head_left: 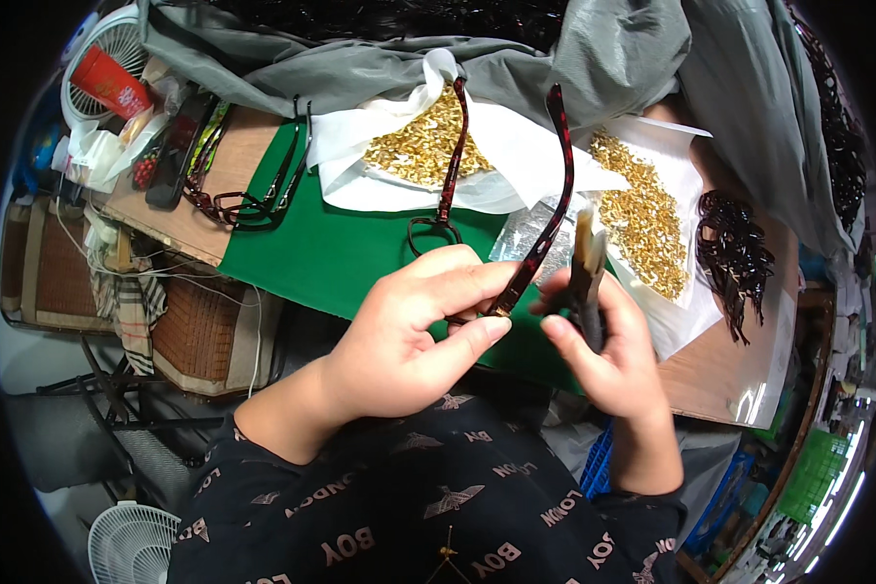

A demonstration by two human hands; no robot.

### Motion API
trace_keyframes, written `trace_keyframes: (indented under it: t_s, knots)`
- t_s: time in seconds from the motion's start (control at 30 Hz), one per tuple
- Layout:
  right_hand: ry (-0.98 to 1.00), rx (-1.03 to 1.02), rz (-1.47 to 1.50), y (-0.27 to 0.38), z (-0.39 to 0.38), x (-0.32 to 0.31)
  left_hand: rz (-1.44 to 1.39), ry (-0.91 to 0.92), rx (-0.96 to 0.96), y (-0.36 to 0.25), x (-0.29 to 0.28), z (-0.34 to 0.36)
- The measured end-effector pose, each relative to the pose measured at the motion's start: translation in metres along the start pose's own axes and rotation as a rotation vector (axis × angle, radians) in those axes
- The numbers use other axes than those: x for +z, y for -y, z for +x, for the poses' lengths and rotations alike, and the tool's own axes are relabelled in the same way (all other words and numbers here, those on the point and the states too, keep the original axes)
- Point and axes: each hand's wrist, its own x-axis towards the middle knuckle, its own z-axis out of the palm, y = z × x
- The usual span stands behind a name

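My left hand (419, 341) is closed on a dark red tortoiseshell eyeglass frame (438, 224), thumb and finger at a small gold hinge (499, 310). Its two temples (550, 224) stand up and away from me. To the right, my right hand (603, 350) grips a dark-handled tool like pliers (587, 282), its jaws upward and slightly blurred. Beyond the hands lie a green mat (292, 263), white paper with small gold pieces (409, 141), a second such heap (642, 224) and a silvery bag (530, 234), partly hidden by the frame.
Several dark eyeglass frames (248, 204) lie left. A pile of dark temples (735, 253) is right. At the upper left are a fan (97, 39) and red cup (107, 78). Grey cloth (613, 58) covers the back; cables (146, 253) hang by chairs (195, 350).
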Motion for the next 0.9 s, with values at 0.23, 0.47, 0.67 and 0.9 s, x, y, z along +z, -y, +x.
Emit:
trace_keyframes:
  t_s: [0.23,0.47,0.67,0.9]
  knots:
    - [0.225,-0.168,-0.432,0.022,0.0,-0.025,-0.112,0.002,-0.034,0.0,-0.013,0.0]
    - [0.266,-0.23,-0.575,0.037,0.005,-0.023,-0.112,0.153,-0.078,-0.005,-0.017,-0.001]
    - [0.193,-0.253,-0.698,0.037,-0.001,-0.016,-0.066,0.099,-0.085,-0.018,-0.011,-0.002]
    - [0.15,-0.365,-0.722,0.011,0.0,-0.01,0.156,0.059,-0.06,-0.012,-0.003,-0.009]
